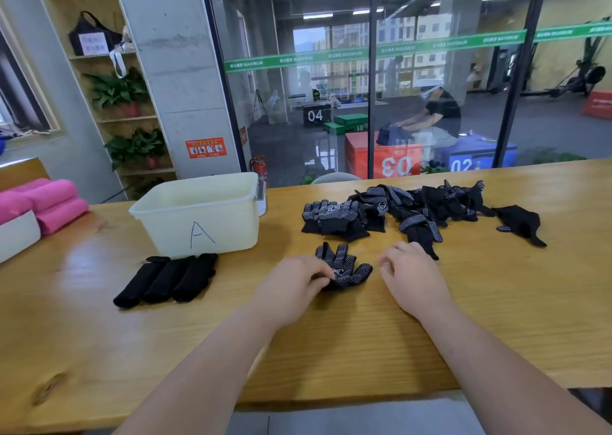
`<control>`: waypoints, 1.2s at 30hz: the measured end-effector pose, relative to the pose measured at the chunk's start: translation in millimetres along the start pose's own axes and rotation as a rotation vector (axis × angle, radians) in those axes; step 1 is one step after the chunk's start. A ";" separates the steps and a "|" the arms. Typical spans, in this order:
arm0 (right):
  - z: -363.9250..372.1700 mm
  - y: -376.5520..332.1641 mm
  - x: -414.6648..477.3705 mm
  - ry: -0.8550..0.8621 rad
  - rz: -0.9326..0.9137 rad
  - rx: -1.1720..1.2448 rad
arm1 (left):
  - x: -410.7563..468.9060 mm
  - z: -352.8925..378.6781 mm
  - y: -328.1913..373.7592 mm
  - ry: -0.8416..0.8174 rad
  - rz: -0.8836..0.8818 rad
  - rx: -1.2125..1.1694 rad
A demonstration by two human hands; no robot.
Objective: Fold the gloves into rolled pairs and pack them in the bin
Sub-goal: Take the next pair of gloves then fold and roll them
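A black dotted glove (344, 267) lies flat on the wooden table (496, 318), fingers pointing away from me. My left hand (291, 289) pinches its cuff edge. Just right of the glove, my right hand (412, 277) hovers with loosely curled fingers and holds nothing. A heap of loose black gloves (414, 207) lies beyond, with a flat pair (334, 221) at its left end and a lone glove (520, 222) at the right. Three rolled pairs (169, 280) lie side by side in front of the cream bin (202, 216) marked "A". The part of the bin's inside that shows is bare.
Pink rolled towels (49, 202) and a white container (16, 235) sit at the table's left end. A glass wall stands behind the table. The near table edge runs below my forearms.
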State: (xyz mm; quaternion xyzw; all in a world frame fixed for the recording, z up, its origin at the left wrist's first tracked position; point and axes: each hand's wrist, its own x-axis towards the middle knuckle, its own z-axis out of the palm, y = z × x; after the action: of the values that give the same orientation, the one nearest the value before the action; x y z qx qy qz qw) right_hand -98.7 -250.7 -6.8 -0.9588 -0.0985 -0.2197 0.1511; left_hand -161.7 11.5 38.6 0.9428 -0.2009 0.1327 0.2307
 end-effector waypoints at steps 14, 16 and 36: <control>0.5 -0.1 -3.1 0.019 -0.010 0.049 | 70.1 -119.6 30.1 0.263 -0.166 -0.029; -0.3 -0.4 -2.5 0.007 -0.003 0.048 | 72.7 -121.5 31.6 0.376 -0.140 -0.002; -1.3 -4.1 -1.8 -0.116 0.314 -0.158 | 20.6 55.8 -6.2 0.001 -0.126 0.090</control>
State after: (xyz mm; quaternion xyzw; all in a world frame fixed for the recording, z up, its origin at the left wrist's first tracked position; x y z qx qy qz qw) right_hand -101.8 -247.6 -5.5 -0.9823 0.0616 -0.1447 0.1017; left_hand -132.0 -17.2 -4.6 0.9629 -0.1348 0.1272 0.1963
